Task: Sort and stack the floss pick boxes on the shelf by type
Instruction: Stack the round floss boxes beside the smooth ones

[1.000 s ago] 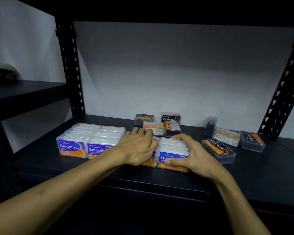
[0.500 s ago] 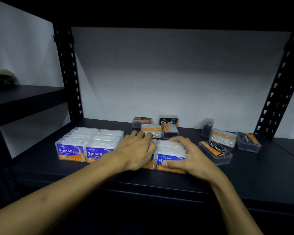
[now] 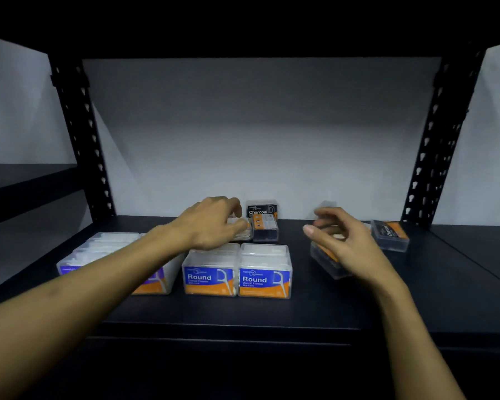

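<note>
Two rows of Round boxes [image 3: 237, 269] are lined up at the shelf [image 3: 300, 316] front. Charcoal boxes [image 3: 389, 235] are left scattered behind. A white box [image 3: 241, 232] is reached by the left hand [image 3: 214, 223]; its grip cannot be told. The right hand [image 3: 341, 241] is held open.

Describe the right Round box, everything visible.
The right Round box is a clear, plastic-looking case standing upright near the shelf front edge. Its front label is blue above with white "Round" lettering and a floss pick drawing, orange below. White contents show through the top. Its left side sits against the other Round box; whether they touch or leave a sliver is unclear. Neither hand touches it: the left hand is behind, the right hand off to its right.
</note>
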